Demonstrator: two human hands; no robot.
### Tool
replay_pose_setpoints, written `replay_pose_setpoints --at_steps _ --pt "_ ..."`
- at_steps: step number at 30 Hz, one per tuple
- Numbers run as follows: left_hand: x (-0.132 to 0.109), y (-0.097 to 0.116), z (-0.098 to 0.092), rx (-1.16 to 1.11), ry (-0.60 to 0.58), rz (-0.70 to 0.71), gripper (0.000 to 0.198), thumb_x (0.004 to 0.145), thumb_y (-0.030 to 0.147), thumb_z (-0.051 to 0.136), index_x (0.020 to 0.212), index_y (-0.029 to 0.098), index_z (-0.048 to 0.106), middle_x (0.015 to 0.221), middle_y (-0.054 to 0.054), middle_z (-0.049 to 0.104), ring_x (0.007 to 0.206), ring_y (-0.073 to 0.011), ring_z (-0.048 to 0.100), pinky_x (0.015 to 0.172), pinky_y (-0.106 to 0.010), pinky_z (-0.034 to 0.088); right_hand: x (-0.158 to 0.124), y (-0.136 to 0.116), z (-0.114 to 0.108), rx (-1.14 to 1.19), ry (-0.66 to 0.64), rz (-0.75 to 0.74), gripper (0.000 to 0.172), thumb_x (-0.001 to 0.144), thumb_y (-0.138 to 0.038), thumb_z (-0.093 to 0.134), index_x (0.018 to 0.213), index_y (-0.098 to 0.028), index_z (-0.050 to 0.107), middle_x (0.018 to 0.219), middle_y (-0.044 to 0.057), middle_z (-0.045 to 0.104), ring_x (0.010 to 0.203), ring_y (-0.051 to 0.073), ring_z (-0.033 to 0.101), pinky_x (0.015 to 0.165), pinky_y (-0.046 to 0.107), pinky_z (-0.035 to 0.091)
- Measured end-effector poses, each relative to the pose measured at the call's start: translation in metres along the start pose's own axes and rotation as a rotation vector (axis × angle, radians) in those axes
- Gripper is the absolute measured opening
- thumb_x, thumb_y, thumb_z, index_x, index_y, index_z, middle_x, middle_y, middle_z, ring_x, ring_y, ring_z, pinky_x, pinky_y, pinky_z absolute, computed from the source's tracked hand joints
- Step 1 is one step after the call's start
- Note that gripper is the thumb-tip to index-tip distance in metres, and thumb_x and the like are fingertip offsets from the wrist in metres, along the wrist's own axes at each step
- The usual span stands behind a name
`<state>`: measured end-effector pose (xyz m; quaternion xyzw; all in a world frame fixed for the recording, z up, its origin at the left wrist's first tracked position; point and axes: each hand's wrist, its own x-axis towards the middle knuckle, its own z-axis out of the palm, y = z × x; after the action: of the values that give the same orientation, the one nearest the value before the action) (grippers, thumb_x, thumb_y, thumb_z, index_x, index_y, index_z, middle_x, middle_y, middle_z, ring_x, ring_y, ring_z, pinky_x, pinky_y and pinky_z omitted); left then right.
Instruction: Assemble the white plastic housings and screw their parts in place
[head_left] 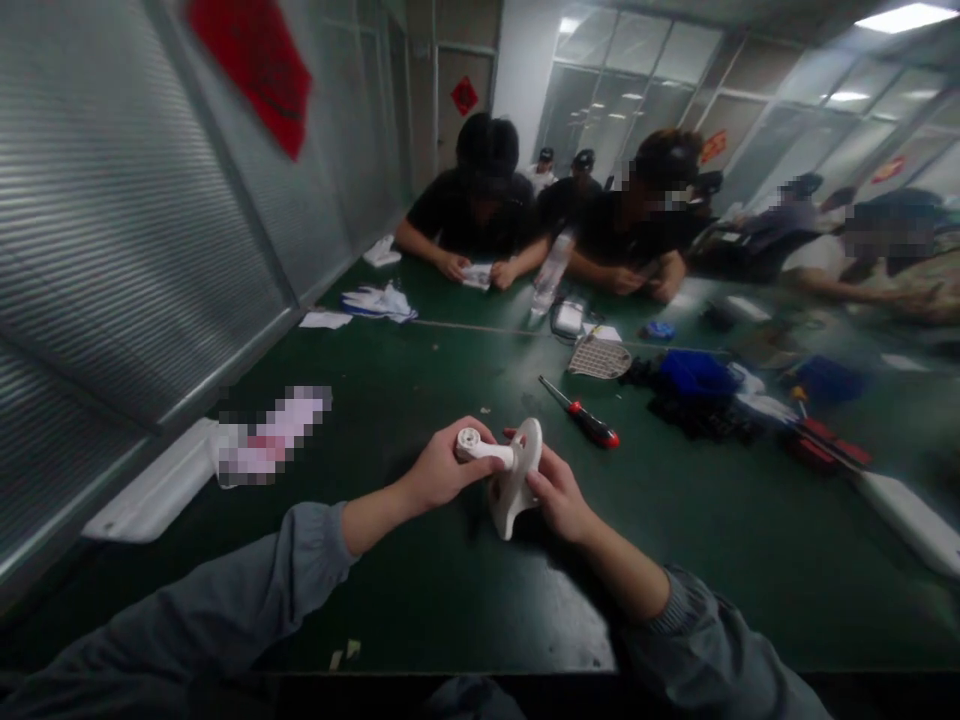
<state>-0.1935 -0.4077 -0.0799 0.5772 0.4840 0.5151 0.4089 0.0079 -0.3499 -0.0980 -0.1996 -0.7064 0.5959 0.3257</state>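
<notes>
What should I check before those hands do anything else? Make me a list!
1. Left hand has a grip on the white stem: ok.
2. Right hand has a grip on the white plate: ok.
3. Stem and plate firmly fixed together: cannot tell; they meet, but tightness doesn't show.
4. Screwdriver lying on the green table, beyond the right hand: ok.
5. One hand free to pick up the screwdriver: not ok; both are busy with the white pieces.
6. Plate's lower edge lifted off the table: cannot tell from this view.
</notes>
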Motion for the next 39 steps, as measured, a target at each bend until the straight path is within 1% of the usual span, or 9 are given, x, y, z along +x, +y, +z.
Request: replay_pose_setpoints --at_steps 7,12,16,19,23,27,31,34,39 --pt "0.012 0.025 -0.023 0.384 -0.214 0.319 0.027 0.078 0.029 0.078 0.096 0.018 0.062 0.095 -0.003 0.061 0.088 -0.0165 0.059 0.079 -0.03 0.047 -0.001 -0.002 0.0 0.009 0.03 0.02 0.064 0.088 -0.064 0.056 0.132 -0.018 0.051 0.104 0.007 0.063 0.08 0.018 0.06 0.065 0.029 0.053" --pt "0.017 0.044 -0.03 0.465 -0.42 0.368 0.024 0.084 0.026 0.073 0.104 0.02 0.062 0.106 -0.005 0.063 0.098 -0.0176 0.061 0.087 -0.034 0.049 -0.002 -0.003 0.002 0.131 -0.04 0.083 0.063 0.088 -0.064 0.056 0.13 -0.018 0.05 0.09 0.003 0.061 0.061 0.012 0.057 0.047 0.022 0.048" --pt "0.017 0.056 -0.031 0.546 -0.491 0.393 0.022 0.087 0.025 0.07 0.107 0.02 0.062 0.108 -0.006 0.064 0.101 -0.0179 0.062 0.088 -0.033 0.05 -0.003 -0.003 0.003 0.243 -0.096 0.14 0.06 0.09 -0.064 0.054 0.128 -0.017 0.049 0.083 0.002 0.061 0.056 0.013 0.058 0.042 0.023 0.048" --pt "0.017 0.058 -0.031 0.58 -0.471 0.4 0.022 0.086 0.026 0.071 0.106 0.02 0.063 0.105 -0.005 0.063 0.095 -0.017 0.062 0.083 -0.031 0.049 -0.003 -0.004 0.003 0.186 -0.084 0.08 0.06 0.09 -0.063 0.054 0.128 -0.016 0.051 0.084 0.002 0.06 0.059 0.013 0.057 0.045 0.022 0.048" --pt "0.016 0.055 -0.025 0.575 -0.342 0.348 0.015 0.089 0.032 0.065 0.087 0.017 0.064 0.084 -0.001 0.061 0.077 -0.0136 0.058 0.071 -0.027 0.046 -0.005 -0.004 0.006 0.069 -0.08 -0.059 0.063 0.089 -0.055 0.062 0.135 -0.016 0.046 0.099 0.006 0.061 0.073 0.014 0.06 0.058 0.024 0.052" --pt "0.015 0.05 -0.014 0.529 -0.15 0.135 0.027 0.091 0.04 0.061 0.077 0.017 0.059 0.073 0.001 0.057 0.067 -0.0118 0.055 0.062 -0.025 0.043 -0.006 0.001 0.005 -0.051 -0.079 -0.133 0.068 0.088 -0.047 0.066 0.141 -0.017 0.037 0.1 0.007 0.062 0.069 0.013 0.06 0.057 0.024 0.052" --pt "0.012 0.045 -0.006 0.314 -0.049 -0.133 0.035 0.092 0.052 0.055 0.083 0.018 0.056 0.073 0.002 0.058 0.056 -0.0109 0.054 0.047 -0.021 0.039 -0.007 0.003 0.001 -0.225 -0.002 -0.228 0.076 0.084 -0.044 0.072 0.144 -0.018 0.033 0.12 0.014 0.059 0.073 0.014 0.062 0.059 0.026 0.054" --pt "0.01 0.05 -0.005 0.185 -0.098 -0.173 0.033 0.088 0.05 0.063 0.095 0.019 0.054 0.082 0.001 0.06 0.059 -0.0114 0.058 0.046 -0.02 0.043 -0.007 0.0 -0.001 -0.225 0.043 -0.239 0.077 0.085 -0.045 0.07 0.146 -0.021 0.031 0.127 0.015 0.056 0.08 0.017 0.064 0.063 0.029 0.056" --pt "0.006 0.07 -0.01 0.254 -0.262 0.002 0.038 0.08 0.03 0.074 0.113 0.021 0.057 0.107 -0.004 0.061 0.091 -0.0166 0.062 0.075 -0.027 0.054 -0.007 -0.003 -0.002 -0.134 0.089 -0.21 0.067 0.092 -0.057 0.055 0.144 -0.02 0.034 0.124 0.014 0.056 0.101 0.026 0.062 0.081 0.038 0.057"
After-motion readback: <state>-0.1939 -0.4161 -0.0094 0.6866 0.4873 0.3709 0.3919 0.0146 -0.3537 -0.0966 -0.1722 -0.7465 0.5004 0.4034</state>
